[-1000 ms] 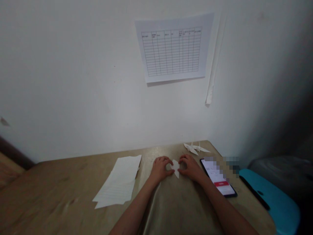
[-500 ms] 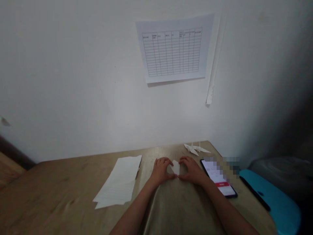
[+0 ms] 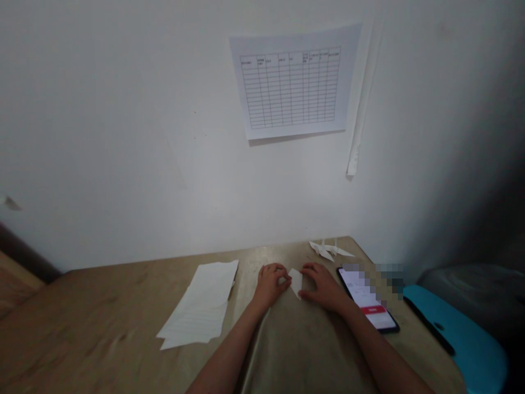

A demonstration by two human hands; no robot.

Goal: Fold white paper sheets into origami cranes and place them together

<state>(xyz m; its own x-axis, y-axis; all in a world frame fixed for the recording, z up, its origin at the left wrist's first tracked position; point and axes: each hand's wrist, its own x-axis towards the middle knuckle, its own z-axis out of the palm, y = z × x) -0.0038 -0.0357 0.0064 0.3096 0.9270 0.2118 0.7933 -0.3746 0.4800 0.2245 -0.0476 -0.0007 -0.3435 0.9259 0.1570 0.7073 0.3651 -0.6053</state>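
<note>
One bare left hand pinched a kite-shaped folded white paper, long axis toward the brown table's far edge; the right hand, spread, touched its opposite side.

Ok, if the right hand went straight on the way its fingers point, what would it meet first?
Likely the small white folded paper, immediately at the fingertips of the right hand; exact contact is unclear. Beyond it is the bare left hand.

Writing on the sheet and phone seems too small to read.
</note>
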